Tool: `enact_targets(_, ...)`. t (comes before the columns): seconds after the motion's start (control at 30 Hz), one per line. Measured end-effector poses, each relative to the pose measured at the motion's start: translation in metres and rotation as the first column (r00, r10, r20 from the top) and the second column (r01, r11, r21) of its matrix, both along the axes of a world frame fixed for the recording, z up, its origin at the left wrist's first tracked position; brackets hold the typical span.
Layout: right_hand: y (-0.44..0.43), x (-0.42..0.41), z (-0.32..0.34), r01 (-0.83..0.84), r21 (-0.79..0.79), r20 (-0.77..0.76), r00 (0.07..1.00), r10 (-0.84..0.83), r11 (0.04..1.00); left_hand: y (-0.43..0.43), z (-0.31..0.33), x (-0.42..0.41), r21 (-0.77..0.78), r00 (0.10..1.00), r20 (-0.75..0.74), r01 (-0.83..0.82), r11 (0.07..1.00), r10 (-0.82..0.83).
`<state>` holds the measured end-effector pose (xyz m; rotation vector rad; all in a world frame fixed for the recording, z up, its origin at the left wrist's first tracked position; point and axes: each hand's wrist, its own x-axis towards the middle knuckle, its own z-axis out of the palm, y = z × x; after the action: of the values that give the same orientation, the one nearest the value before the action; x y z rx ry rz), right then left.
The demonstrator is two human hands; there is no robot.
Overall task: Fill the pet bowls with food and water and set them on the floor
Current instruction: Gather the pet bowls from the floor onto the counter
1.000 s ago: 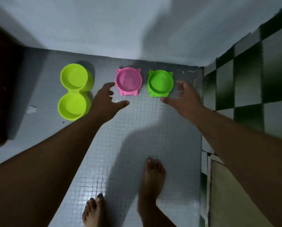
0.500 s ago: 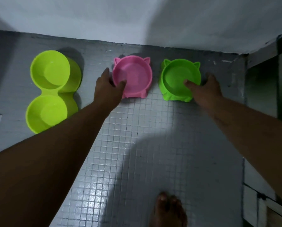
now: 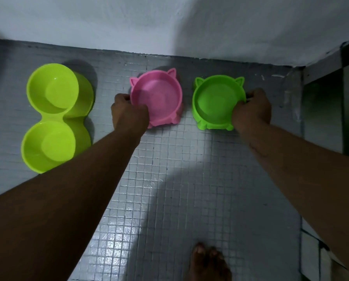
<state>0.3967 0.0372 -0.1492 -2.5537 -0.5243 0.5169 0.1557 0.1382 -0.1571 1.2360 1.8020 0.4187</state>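
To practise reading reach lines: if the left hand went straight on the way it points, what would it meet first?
The pink bowl, whose left rim the left hand now grips; beyond it, probably the wall, though depth is unclear.

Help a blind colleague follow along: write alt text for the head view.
A person's left hand grips the rim of a pink cat-eared bowl and the right hand a green cat-eared bowl, both at the foot of a white wall. A yellow-green double bowl sits on the grey tiled floor to their left; all look empty.
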Motion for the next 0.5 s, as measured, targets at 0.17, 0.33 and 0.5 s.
enact_targets(0.17,-0.009,-0.008,-0.004,-0.021,0.101,-0.075,0.997,0.028,0.995,-0.005,0.001,-0.003,0.018,0.997,-0.012,0.078,0.997,-0.078)
enact_targets(0.33,-0.023,-0.009,-0.019,0.042,0.185,-0.244,0.97,0.004,0.982,-0.011,-0.002,-0.011,0.038,0.998,-0.003,0.066,0.997,-0.066)
enact_targets(0.5,-0.04,-0.012,-0.021,0.07,0.249,-0.321,0.947,0.014,0.966,-0.02,0.014,-0.025,0.051,0.998,0.064,0.017,0.999,-0.021)
